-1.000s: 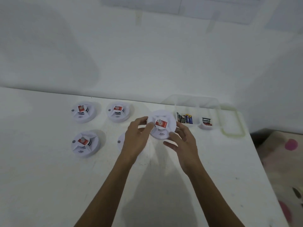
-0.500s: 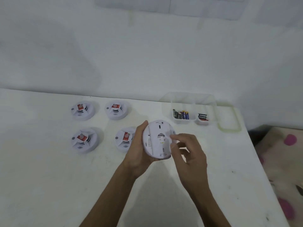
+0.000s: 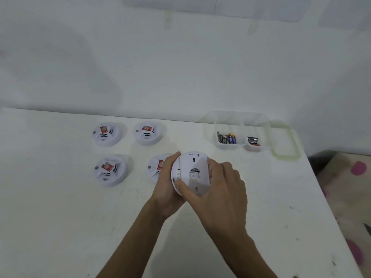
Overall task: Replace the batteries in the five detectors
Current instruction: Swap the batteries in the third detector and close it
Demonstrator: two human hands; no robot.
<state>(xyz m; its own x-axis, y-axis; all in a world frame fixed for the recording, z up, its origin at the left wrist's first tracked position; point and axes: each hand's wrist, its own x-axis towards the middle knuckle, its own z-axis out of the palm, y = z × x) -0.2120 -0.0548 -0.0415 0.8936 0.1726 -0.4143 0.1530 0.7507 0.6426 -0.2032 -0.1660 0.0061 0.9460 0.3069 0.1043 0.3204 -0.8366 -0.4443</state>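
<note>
I hold a round white detector [image 3: 192, 173] above the table with its back side turned up toward me. My left hand [image 3: 167, 189] cups its left edge from below. My right hand [image 3: 218, 191] wraps over its right side, thumb pressed on the back near the lower rim. Three more white detectors with red labels rest face up on the table: one at the back left [image 3: 106, 133], one at the back middle [image 3: 149, 133], one at the front left [image 3: 110, 169]. Another detector [image 3: 155, 169] lies partly hidden behind my left hand.
A clear plastic box [image 3: 236, 119] stands at the back right, with several batteries [image 3: 226, 138] in one compartment and a few batteries [image 3: 253, 141] in another. Its lid [image 3: 287, 141] lies beside it. The table's right edge [image 3: 329, 207] runs beside a patterned floor.
I lifted the detector from the table, turned it over so its back faces up, and my right hand closed over its right side.
</note>
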